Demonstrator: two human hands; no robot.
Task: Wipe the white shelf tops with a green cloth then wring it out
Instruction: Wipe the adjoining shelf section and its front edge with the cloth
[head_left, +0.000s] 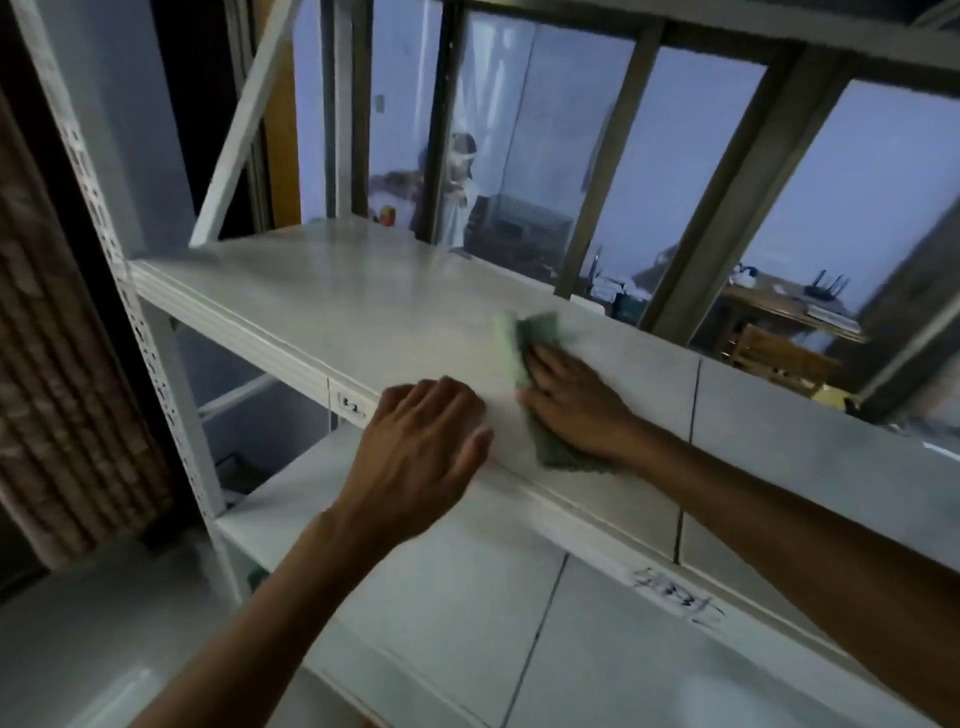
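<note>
Head view. A white metal shelf (322, 291) runs from upper left to lower right, its top pale and bare, with a seam between panels toward the right. A perforated white upright (140, 332) carries its left end, and a lower shelf (467, 582) lies beneath. Small handwritten labels (352, 408) sit on the front edge; their writing is too blurred to read. Behind the shelf a window frame (737, 192) with grey bars opens onto a dim room holding a wooden desk (779, 306) and a chair (769, 353). A brick wall (57, 395) stands at left.

The cloth (530, 332) is green, folded, paler at its left edge, and lies flat on the shelf top near the front edge. The right hand (576, 410) presses it down with straight fingers, covering its middle; both ends show, smeared by motion. The left hand (431, 447) rests on the shelf's front edge just beside the cloth, fingers loosely curled over the edge, holding nothing. Objects in the far room are indistinct.
</note>
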